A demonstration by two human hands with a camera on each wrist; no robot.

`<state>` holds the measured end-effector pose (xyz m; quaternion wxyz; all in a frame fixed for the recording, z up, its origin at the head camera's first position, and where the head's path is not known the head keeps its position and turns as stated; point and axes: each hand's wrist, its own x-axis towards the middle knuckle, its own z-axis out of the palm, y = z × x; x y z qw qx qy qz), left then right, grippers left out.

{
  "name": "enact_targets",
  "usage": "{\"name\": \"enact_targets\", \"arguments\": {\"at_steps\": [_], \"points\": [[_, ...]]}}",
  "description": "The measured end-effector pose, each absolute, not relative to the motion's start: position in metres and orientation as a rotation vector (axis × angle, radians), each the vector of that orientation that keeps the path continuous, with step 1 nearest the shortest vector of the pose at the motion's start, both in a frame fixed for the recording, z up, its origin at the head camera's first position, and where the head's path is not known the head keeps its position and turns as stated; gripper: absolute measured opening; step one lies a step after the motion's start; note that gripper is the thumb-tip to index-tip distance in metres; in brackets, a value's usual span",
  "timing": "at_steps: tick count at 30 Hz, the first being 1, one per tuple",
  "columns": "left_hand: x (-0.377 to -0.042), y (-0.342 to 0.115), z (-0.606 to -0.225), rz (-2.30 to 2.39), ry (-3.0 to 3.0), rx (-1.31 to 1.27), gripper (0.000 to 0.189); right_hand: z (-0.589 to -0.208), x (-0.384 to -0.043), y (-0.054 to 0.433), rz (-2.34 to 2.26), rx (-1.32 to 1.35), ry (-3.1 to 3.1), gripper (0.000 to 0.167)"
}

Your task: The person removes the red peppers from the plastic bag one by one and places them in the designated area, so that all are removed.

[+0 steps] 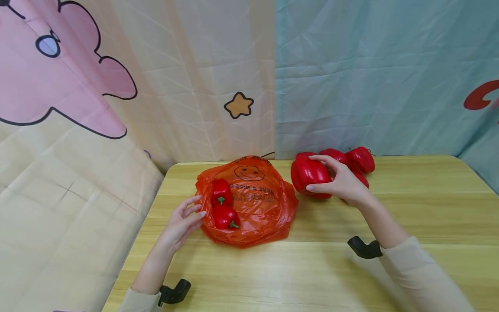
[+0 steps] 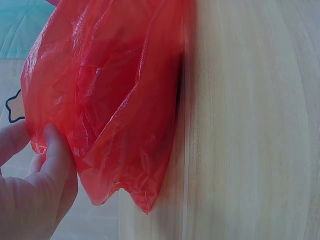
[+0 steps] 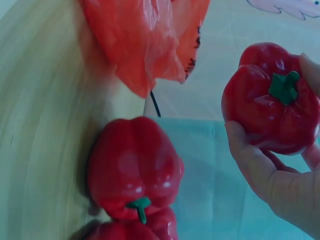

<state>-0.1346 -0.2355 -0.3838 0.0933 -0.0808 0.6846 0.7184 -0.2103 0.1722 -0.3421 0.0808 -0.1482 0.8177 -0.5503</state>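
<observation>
An orange-red plastic bag [image 1: 257,216] lies spread with its mouth open on the table, two red bell peppers [image 1: 225,216] with green stems inside it at the left. My left hand [image 1: 186,223] is at the bag's left rim; in the left wrist view its thumb and fingers [image 2: 57,150] pinch the film. To the right of the bag, my right hand [image 1: 345,182] grips a red bell pepper [image 1: 309,173] between thumb and fingers. In the right wrist view this held pepper [image 3: 270,100] is raised, its green stem facing the camera.
More red bell peppers [image 1: 360,159] sit grouped at the table's back edge, partly behind my right hand. One loose pepper [image 3: 135,167] lies below the held one in the right wrist view. A printed curtain [image 1: 202,78] hangs directly behind the wooden table [image 1: 273,277].
</observation>
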Motion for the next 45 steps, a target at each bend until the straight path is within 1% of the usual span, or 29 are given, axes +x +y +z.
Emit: {"name": "enact_targets", "arguments": {"at_steps": [14,27,37,45], "points": [[-0.134,-0.236,-0.383,2.123,2.038,-0.253,0.055,-0.342,-0.203,0.213,-1.568,-0.361,2.609,0.08],[-0.135,-0.237,-0.385,2.128,2.042,-0.215,0.056,-0.345,-0.201,0.241,-1.585,-0.322,2.655,0.071],[-0.135,-0.236,-0.385,2.134,2.041,-0.228,0.055,-0.351,-0.196,0.264,-1.515,-0.252,2.729,0.073],[-0.134,-0.237,-0.386,2.137,2.041,-0.244,0.055,-0.359,-0.191,0.281,-1.518,-0.213,2.782,0.071]]}}
